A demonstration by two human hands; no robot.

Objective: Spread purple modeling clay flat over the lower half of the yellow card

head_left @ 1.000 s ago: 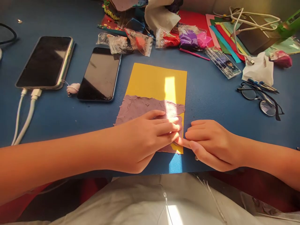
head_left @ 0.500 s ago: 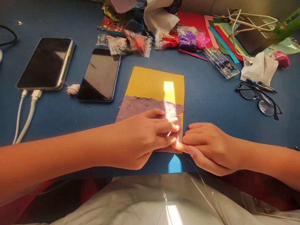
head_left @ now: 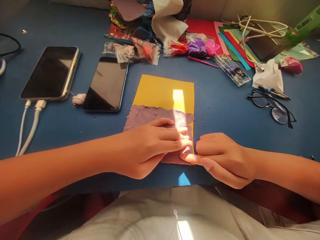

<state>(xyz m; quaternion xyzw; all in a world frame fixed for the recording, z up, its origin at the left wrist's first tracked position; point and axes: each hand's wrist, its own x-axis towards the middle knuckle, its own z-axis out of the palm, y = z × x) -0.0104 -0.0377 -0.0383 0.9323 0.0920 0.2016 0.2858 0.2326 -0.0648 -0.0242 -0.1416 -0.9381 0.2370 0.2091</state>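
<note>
A yellow card (head_left: pixel 162 88) lies on the blue table, its lower part spread with mauve modelling clay (head_left: pixel 145 115). The clay looks thin and rough; along the card's right edge a strip of yellow shows. My left hand (head_left: pixel 155 143) rests palm down over the clay, fingers stretched toward the right edge, holding nothing. It hides much of the lower clay. From the right, my right hand (head_left: pixel 222 160) reaches in with its index finger extended, the tip touching the clay near the lower right corner. Its other fingers are curled in, with nothing visible in them.
Two phones, a cabled one (head_left: pixel 51 73) and another (head_left: pixel 106 85), lie left of the card. Behind are bagged coloured clay (head_left: pixel 197 45), a pink stick (head_left: pixel 203 62) and coloured paper sheets (head_left: pixel 235 46). Eyeglasses (head_left: pixel 272 105) and crumpled white paper (head_left: pixel 268 76) are at the right.
The view has shifted slightly. My left fingers have moved a little up and right, apart from my right index fingertip, which now shows clearly on the clay just below them.
</note>
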